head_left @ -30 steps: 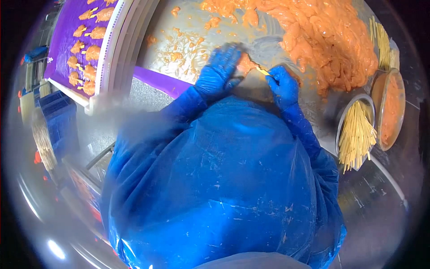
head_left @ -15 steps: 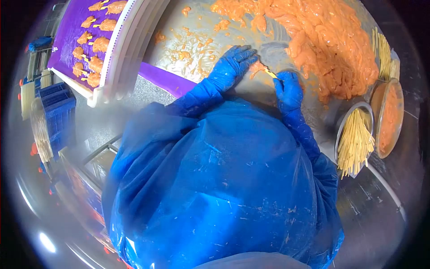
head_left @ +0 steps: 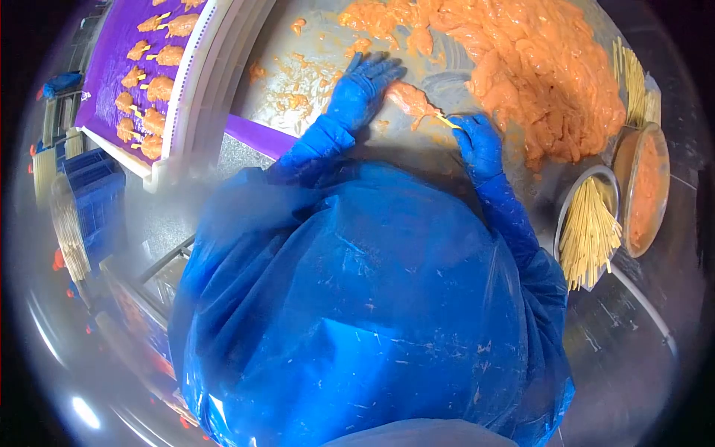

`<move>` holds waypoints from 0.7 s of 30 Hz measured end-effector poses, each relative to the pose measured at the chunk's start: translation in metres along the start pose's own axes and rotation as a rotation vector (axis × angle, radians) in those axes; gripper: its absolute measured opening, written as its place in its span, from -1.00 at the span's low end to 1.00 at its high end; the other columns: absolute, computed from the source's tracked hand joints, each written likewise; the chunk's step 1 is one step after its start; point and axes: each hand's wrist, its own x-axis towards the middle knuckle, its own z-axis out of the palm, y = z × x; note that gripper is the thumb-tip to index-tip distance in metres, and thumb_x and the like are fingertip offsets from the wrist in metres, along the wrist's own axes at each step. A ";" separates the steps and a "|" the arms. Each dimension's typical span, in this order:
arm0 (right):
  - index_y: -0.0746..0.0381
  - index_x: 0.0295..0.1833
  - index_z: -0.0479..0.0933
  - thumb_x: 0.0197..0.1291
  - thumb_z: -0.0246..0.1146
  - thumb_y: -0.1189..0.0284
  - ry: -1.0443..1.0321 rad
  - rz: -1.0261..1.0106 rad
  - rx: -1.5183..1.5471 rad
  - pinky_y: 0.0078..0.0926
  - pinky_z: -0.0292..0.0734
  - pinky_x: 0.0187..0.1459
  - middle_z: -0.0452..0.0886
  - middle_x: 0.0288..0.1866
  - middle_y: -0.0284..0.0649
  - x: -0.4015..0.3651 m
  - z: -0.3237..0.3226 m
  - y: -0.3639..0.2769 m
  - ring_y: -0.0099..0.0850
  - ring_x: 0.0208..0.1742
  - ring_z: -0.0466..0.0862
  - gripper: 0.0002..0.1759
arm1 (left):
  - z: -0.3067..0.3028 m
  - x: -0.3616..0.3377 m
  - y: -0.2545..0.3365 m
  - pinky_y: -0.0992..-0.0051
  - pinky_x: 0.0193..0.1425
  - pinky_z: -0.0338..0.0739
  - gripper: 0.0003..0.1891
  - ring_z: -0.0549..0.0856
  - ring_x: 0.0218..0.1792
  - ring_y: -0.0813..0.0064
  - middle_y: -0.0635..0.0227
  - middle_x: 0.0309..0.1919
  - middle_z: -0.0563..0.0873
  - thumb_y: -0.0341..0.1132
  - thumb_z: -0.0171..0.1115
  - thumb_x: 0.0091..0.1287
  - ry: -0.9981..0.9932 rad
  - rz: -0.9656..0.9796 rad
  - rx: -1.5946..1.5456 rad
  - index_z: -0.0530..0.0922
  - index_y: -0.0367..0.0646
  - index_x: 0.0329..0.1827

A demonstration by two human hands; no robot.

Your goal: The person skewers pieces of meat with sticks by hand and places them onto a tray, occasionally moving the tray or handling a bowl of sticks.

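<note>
My right hand [head_left: 479,146], in a blue glove, grips the end of a yellow stick [head_left: 447,121] beside the near edge of the metal surface. A piece of orange coated meat [head_left: 411,100] sits on the stick's other end and lies on the metal. To the left of the meat, my left hand [head_left: 363,88], also gloved in blue, rests flat with its fingers spread, holding nothing. A large heap of the same orange meat [head_left: 540,82] lies beyond my right hand.
Several skewered pieces lie on a purple sheet in a white-edged tray [head_left: 112,71] at the upper left. On the right stand a metal bowl of sticks [head_left: 588,231] and a bowl of orange meat [head_left: 646,190]. More sticks [head_left: 633,86] lie behind them.
My left hand has moved up and left, off the meat, and its fingers have spread. The meat piece now shows at fuller length. My right hand has shifted slightly, still on the stick.
</note>
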 end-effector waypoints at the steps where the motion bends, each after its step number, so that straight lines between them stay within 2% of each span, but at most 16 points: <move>1: 0.22 -0.04 0.66 0.21 0.27 0.53 0.017 0.017 0.013 -0.33 0.53 -0.03 0.63 -0.18 -0.10 0.000 0.000 -0.001 -0.16 -0.10 0.63 -0.79 | 0.004 0.001 0.011 0.01 0.55 0.12 -0.42 0.36 0.44 0.11 0.25 0.41 0.45 -0.38 0.14 0.25 -0.041 -0.031 0.116 0.42 0.03 0.41; 2: 0.22 -0.04 0.66 0.21 0.27 0.53 0.019 0.024 0.012 -0.33 0.53 -0.03 0.63 -0.18 -0.10 0.001 -0.001 -0.002 -0.16 -0.10 0.63 -0.79 | 0.001 0.003 0.028 0.00 0.55 0.10 -0.38 0.33 0.47 0.11 0.27 0.44 0.41 -0.35 0.16 0.26 -0.084 -0.064 0.229 0.37 0.03 0.45; 3: 0.22 -0.05 0.66 0.21 0.27 0.53 0.004 0.040 0.012 -0.33 0.53 -0.04 0.63 -0.19 -0.10 0.001 -0.002 -0.004 -0.17 -0.11 0.63 -0.80 | -0.005 0.003 0.047 0.03 0.57 0.06 -0.30 0.25 0.51 0.10 0.23 0.50 0.31 -0.24 0.18 0.28 -0.142 -0.017 0.119 0.24 -0.02 0.53; 4: 0.22 -0.05 0.67 0.20 0.28 0.53 -0.012 0.054 0.014 -0.33 0.53 -0.05 0.63 -0.20 -0.10 0.001 -0.002 -0.005 -0.17 -0.12 0.63 -0.80 | 0.004 -0.005 0.056 0.05 0.59 0.00 -0.25 0.17 0.56 0.11 0.18 0.55 0.22 -0.04 0.18 0.34 -0.165 -0.051 0.026 0.16 -0.04 0.57; 6: 0.22 -0.05 0.66 0.20 0.27 0.52 -0.010 0.076 0.016 -0.31 0.53 -0.05 0.62 -0.20 -0.11 0.000 0.001 -0.004 -0.16 -0.12 0.63 -0.79 | 0.013 -0.005 0.066 0.03 0.59 -0.02 -0.17 0.14 0.56 0.06 0.05 0.53 0.20 0.07 0.18 0.34 -0.150 -0.081 0.033 0.12 -0.17 0.57; 9: 0.23 -0.05 0.67 0.19 0.27 0.52 -0.017 0.069 -0.001 -0.31 0.53 -0.07 0.62 -0.20 -0.11 -0.001 0.002 0.000 -0.17 -0.14 0.63 -0.79 | 0.015 0.004 0.066 0.05 0.59 -0.01 -0.12 0.15 0.55 0.01 -0.04 0.52 0.19 0.11 0.20 0.31 -0.185 -0.085 0.057 0.11 -0.22 0.56; 13: 0.25 -0.04 0.66 0.19 0.29 0.53 0.003 -0.027 -0.045 -0.35 0.55 -0.10 0.63 -0.20 -0.10 -0.004 0.004 0.009 -0.18 -0.17 0.65 -0.79 | 0.020 0.011 0.067 0.06 0.59 0.00 -0.14 0.18 0.53 -0.01 -0.04 0.51 0.22 0.10 0.20 0.31 -0.182 -0.063 0.051 0.14 -0.22 0.55; 21: 0.27 -0.05 0.65 0.16 0.29 0.54 -0.061 -0.003 -0.071 -0.34 0.56 -0.07 0.63 -0.17 -0.08 -0.003 0.004 0.014 -0.15 -0.13 0.66 -0.77 | 0.035 0.030 0.063 0.06 0.58 0.04 -0.19 0.30 0.46 -0.02 -0.06 0.44 0.33 0.05 0.20 0.31 -0.145 0.028 0.158 0.20 -0.25 0.51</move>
